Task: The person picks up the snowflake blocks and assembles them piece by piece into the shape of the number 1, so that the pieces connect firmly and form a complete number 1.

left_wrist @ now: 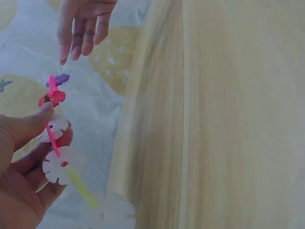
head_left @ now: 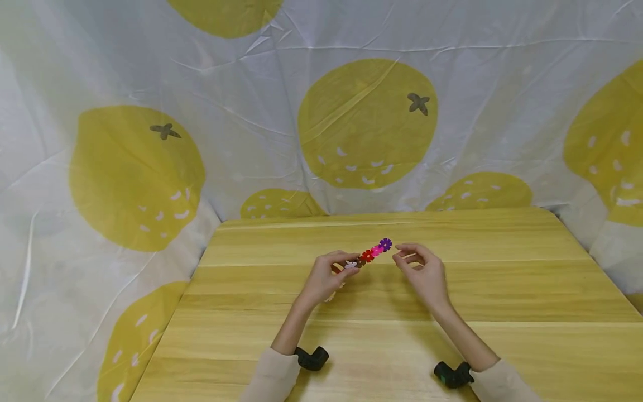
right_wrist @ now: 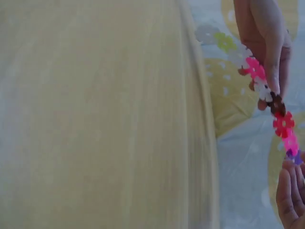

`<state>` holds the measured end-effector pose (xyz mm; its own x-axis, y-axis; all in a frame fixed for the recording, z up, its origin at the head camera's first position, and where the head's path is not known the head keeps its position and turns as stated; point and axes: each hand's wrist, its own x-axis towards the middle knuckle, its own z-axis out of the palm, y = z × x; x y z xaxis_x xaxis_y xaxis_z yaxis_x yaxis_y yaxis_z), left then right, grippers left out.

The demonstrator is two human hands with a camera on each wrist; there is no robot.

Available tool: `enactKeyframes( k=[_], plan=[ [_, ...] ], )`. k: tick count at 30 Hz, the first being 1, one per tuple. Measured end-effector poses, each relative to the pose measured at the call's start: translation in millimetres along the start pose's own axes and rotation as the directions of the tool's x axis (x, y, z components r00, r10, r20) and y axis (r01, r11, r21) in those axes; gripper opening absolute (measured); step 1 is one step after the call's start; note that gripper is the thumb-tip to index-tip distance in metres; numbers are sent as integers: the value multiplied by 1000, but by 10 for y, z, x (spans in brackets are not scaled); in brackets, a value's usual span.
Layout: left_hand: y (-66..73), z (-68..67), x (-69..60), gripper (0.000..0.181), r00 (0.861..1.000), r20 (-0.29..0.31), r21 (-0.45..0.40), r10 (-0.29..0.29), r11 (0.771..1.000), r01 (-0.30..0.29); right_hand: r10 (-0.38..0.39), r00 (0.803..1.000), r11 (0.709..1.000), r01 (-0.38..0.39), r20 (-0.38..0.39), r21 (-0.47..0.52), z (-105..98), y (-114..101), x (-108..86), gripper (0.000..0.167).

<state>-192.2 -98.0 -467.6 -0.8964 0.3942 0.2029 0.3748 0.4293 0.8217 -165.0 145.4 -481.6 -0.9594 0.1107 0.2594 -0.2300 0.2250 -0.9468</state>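
A chain of interlocked plastic snowflake discs (head_left: 368, 256) is held above the table by my left hand (head_left: 320, 280), pinched between thumb and fingers. Its far end is a purple disc (head_left: 385, 244), followed by pink, red and brown ones. Toward the near end come white, pink and yellow-green discs, with a pale translucent disc (left_wrist: 119, 214) hanging last. My right hand (head_left: 426, 274) is just right of the purple disc, fingers loosely bent, and in the head view a small gap separates them. Nothing shows in that hand. Left fingers hide part of the chain's middle in the head view.
Under both hands lies a wooden table (head_left: 527, 290). A white cloth with a yellow lemon print (head_left: 369, 123) hangs behind its far edge and along the left side. Each wrist wears a black device (head_left: 312, 358) near the sleeve.
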Motion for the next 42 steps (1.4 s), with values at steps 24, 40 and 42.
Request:
enactKeyframes(
  k=[24, 40, 42],
  plan=[
    [14, 112, 2, 70, 979, 199, -370, -42, 922, 115, 49, 953, 996, -69, 301, 59, 214, 6, -52, 51],
    [-70, 172, 139, 83, 971, 234, -148, -41, 986, 78, 97, 923, 993, -63, 373, -103, 182, 73, 169, 49],
    [-90, 188, 153, 82, 972, 236, -123, -23, 991, 53, 111, 920, 990, -70, 377, -121, 191, 88, 179, 49]
  ],
)
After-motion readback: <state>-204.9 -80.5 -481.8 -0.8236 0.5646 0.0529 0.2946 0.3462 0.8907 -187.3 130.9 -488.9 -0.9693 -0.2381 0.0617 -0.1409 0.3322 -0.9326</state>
